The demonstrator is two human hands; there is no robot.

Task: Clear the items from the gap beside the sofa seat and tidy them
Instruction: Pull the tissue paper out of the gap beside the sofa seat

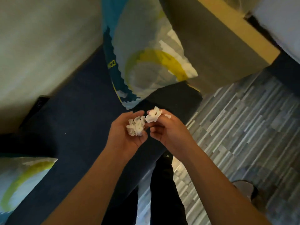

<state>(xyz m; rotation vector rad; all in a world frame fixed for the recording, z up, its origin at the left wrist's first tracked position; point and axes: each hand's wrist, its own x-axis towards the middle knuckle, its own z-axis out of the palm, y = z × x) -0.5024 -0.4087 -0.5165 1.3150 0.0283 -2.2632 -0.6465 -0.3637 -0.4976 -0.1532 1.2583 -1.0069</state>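
Far left, a dark slim thing (pixel 39 103) sticks up from the gap btwn the navy sofa seat (pixel 78 111) and the pale backrest (pixel 40 46); can't tell what it is. Near left, a cushion (pixel 21 181) w/ a yellow-green arc lies on the seat, cut off by the frame edge.

Center far, a 2nd cushion (pixel 146 59), grey w/ teal edge and a yellow ring, leans upright at the seat's far end, against the sofa arm (pixel 211 51).

My left hand (pixel 128 135) is palm up over the seat's front edge, fingers loosely cupped, not closed, w/ a crumpled white tissue wad (pixel 136 128) sitting in the palm. Just right of it, my right hand (pixel 165 129) pinches a 2nd white tissue piece (pixel 153 116) at the fingertips, thumb and forefinger narrow around it. The 2 tissue bits nearly touch; can't tell if they actually do. A small white scrap (pixel 168 116) shows on the right fingers.

Below the hands, my dark trouser legs (pixel 162 184) stand by the sofa front.

Right side: grey striped plank floor (pixel 243 127). Near right, a dark round bin-like object (pixel 245 190), blurry.
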